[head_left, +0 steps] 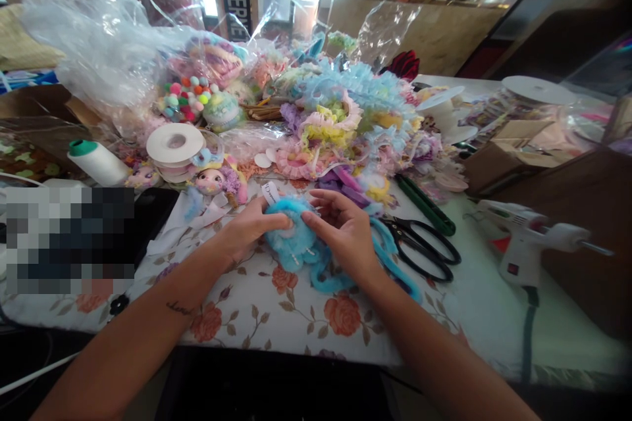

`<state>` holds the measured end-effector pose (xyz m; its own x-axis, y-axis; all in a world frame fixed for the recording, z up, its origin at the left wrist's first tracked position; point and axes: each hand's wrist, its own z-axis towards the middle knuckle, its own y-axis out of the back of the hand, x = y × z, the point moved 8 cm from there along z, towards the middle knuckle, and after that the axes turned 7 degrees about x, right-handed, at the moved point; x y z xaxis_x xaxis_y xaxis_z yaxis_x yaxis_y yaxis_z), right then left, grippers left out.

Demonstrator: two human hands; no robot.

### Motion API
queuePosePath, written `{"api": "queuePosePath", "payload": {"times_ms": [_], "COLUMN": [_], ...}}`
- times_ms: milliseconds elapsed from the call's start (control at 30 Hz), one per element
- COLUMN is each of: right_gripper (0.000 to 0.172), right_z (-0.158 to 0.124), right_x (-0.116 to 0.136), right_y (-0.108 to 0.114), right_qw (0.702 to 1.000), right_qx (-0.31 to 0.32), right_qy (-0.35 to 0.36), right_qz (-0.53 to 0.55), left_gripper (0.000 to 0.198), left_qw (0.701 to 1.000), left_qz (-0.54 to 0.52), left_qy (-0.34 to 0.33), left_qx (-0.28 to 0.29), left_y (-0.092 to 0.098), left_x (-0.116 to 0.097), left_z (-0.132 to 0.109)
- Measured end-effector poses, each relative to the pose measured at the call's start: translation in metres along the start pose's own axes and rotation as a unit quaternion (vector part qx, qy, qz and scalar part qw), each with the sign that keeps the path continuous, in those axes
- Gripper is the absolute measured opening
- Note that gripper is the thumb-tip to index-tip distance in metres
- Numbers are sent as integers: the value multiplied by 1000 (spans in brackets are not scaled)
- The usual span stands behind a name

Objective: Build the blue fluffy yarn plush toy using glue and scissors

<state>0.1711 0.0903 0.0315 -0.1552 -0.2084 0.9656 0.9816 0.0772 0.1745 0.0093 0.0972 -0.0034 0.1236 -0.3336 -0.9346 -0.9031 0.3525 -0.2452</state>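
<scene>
A fluffy light-blue craft piece, with small white bead-like bits, is held just above the flowered cloth. My left hand grips its left side, thumb pressed onto the front. On the other side, my right hand has its thumb on the upper right of the piece, with fingers curled behind; their tips are partly hidden. A white printed tag sticks up at the top left. From beneath the right hand a fuzzy blue strip trails rightward, close to the black-handled scissors.
Behind lies a heap of pastel ruffled trims and plastic wrap. A white ribbon spool, thread cone and doll-face piece stand left. Rightward are a green cutter, glue gun and cardboard box.
</scene>
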Motion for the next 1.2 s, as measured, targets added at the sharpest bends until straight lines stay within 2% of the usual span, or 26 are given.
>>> {"api": "queuePosePath", "payload": {"times_ms": [100,267,367,467,833,1200], "right_gripper": [41,40,40,39,38,39], "right_z": [1,3,4,3,0,-1], "right_x": [-2,-6,-7,-6,-1,-1], "right_y": [2,4,4,3,1,-1], "right_qw": [1000,1000,1000,1000,1000,1000], "right_qx": [-1,-1,1,0,-4,0], "right_qy": [-12,-19,-19,-17,-4,-2], "right_qz": [5,14,14,11,9,22], "left_gripper": [33,36,52,60,56,40], "left_qw": [999,998,999,1000,1000,999], "left_qz": [-39,-53,-15,2,7,23], "left_qy": [15,12,6,16,2,-28], "left_qx": [29,28,33,6,-8,-11], "left_y": [0,1,-2,-1,1,-1], "left_x": [4,6,3,3,4,1], "left_z": [0,1,1,1,2,3]}}
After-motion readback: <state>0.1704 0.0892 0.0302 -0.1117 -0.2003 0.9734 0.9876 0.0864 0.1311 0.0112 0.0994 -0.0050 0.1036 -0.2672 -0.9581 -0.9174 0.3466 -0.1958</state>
